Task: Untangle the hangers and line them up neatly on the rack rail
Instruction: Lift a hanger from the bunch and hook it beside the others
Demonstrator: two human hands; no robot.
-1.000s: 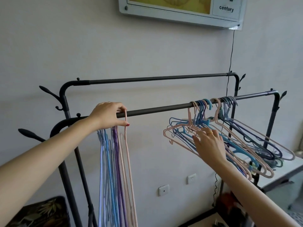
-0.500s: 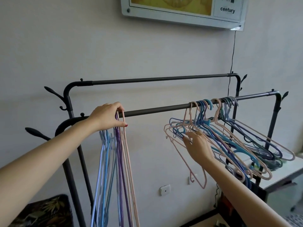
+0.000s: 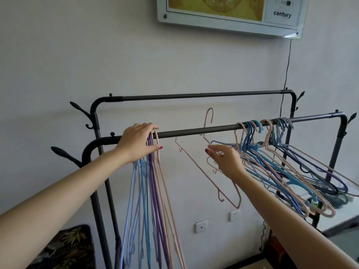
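Observation:
A dark metal rack's front rail (image 3: 194, 131) runs left to right. My left hand (image 3: 137, 142) rests over the rail at its left end and holds the hooks of a tidy hanging bunch of blue, purple and pink hangers (image 3: 151, 200). My right hand (image 3: 225, 161) pinches a single pink hanger (image 3: 202, 167) lifted free of the rail, its hook raised above the bar at mid-rail. A tangled cluster of pink, blue and dark hangers (image 3: 287, 167) hangs on the rail's right part, splayed out to the right.
A second, higher rail (image 3: 194, 95) sits behind near the wall. Coat pegs (image 3: 62, 154) stick out at the rack's left post. A framed board (image 3: 229, 14) hangs above, with wall sockets (image 3: 201, 226) below. A patterned cushion (image 3: 66, 249) lies lower left and a table edge (image 3: 338, 220) lower right.
My right hand has pulled one pink hanger out of the tangled cluster and carried it left and up, its hook now above the rail. My left hand stays on the tidy bunch.

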